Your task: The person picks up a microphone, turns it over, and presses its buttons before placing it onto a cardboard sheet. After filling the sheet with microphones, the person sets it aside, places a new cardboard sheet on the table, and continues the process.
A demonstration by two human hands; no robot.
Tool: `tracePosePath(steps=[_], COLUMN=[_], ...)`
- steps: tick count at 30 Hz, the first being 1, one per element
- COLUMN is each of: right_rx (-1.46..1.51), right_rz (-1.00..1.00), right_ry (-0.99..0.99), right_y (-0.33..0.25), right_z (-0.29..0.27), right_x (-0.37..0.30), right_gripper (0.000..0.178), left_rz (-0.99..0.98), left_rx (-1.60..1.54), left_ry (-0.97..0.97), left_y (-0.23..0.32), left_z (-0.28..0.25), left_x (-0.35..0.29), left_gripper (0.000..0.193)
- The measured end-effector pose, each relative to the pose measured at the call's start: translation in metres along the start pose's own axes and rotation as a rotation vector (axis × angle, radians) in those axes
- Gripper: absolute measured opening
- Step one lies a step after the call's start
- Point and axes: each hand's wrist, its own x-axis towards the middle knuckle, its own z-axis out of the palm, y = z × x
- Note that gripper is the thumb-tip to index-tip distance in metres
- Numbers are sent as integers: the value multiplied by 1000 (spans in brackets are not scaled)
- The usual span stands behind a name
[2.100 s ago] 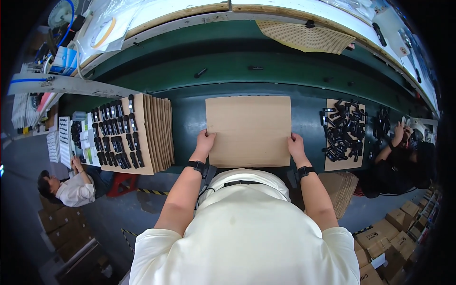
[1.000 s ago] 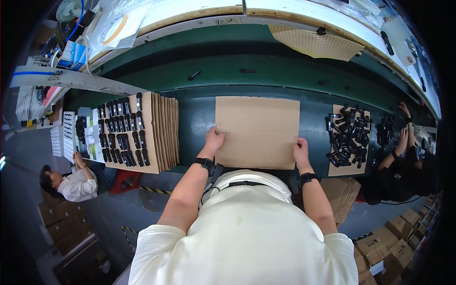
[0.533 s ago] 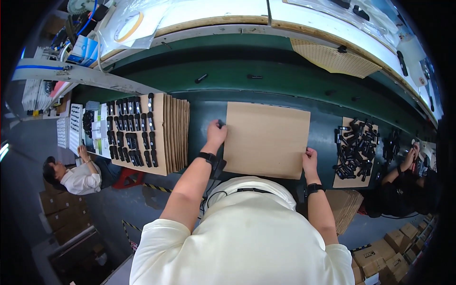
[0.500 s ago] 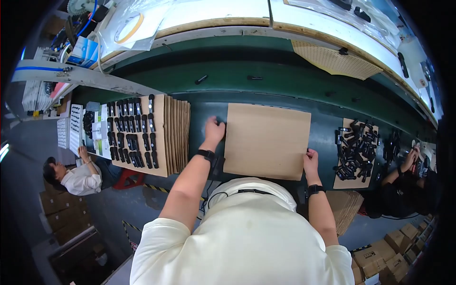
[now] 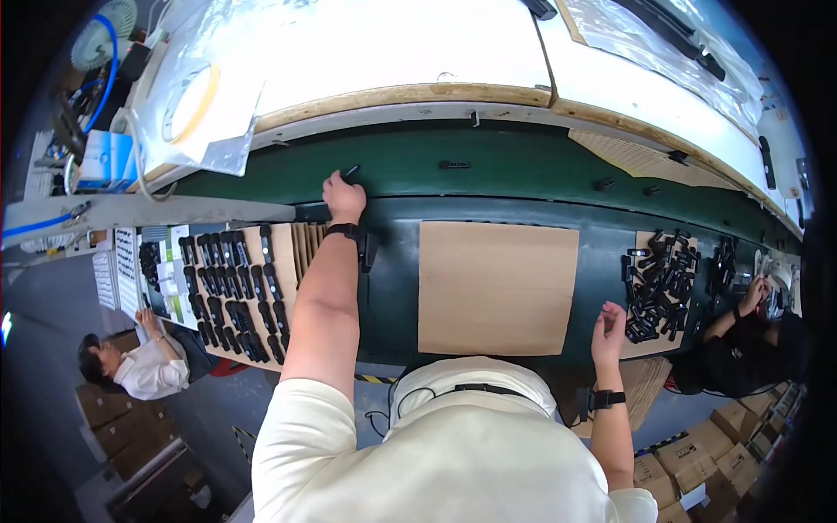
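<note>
While outstretched, left hand (image 5: 346,199): at black stick-shaped part (image 5: 351,171); cannot tell whether gripping.
Part's long axis: slanting forward-right.
Right hand (image 5: 610,322): farther, empty, half-curled.

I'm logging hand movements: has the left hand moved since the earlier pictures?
Yes: the left hand has moved forward and leftward, away from the bare cardboard sheet and nearer the white bench.

Left fingers (image 5: 331,184) at a black device (image 5: 352,170)
</note>
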Motion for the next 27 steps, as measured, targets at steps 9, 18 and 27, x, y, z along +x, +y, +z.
tracePosePath(steps=[9, 18, 27], right_rx=[-20, -77, -124], right_rz=[-310, -640, -340], right_ry=[-73, -221, -568], right_y=[-108, -227, -186], right_z=[26, 114, 120], right_x=[8, 60, 61], right_gripper=[31, 41, 29], left_rz=[-81, 191, 173], left_rx=[-193, -879, -880], left_ry=[-79, -783, -917], left_y=[-6, 140, 128], left_z=[5, -87, -58], left_x=[5, -117, -84], left_gripper=[28, 14, 13])
